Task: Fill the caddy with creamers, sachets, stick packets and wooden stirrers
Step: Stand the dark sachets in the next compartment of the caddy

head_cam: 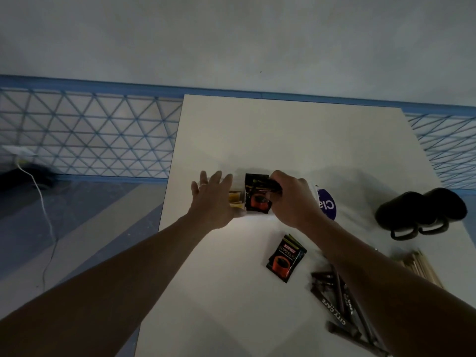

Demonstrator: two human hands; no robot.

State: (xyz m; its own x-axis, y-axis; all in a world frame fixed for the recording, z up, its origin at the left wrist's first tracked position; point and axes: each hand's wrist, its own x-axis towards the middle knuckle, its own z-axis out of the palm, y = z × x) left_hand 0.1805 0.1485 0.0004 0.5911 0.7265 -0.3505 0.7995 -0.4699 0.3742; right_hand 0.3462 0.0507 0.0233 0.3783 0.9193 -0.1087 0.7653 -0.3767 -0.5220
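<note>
While the caddy sits well out on the table, the stock nearest me is not yet loaded: brown stick packets (340, 302) lie in a loose heap at the near right, partly under my right forearm, with the wooden stirrers (422, 266) bundled just beyond them toward the table's right edge. A little farther in, a small stack of loose sachets (284, 257) lies flat on the table (283, 130), handy for the next pick, I judge. Beyond that, my hands work at the caddy (255, 215), a clear box that is hard to make out. My left hand (213, 199) lies against its left side with fingers straight and spread, I think to keep the light box from sliding. My right hand (293, 199) has its fingers curled round a dark sachet (268, 185) at the middle compartment, where more of the same stand upright; I judge it is being pushed in among them. The compartment to the left holds yellow packets (235, 200), partly hidden by my left hand. What any other compartment holds I cannot tell. Just right of the caddy lies a white bag (325, 204) with a purple label, possibly the creamers, and farther right two black mugs (422, 212) sit together.
</note>
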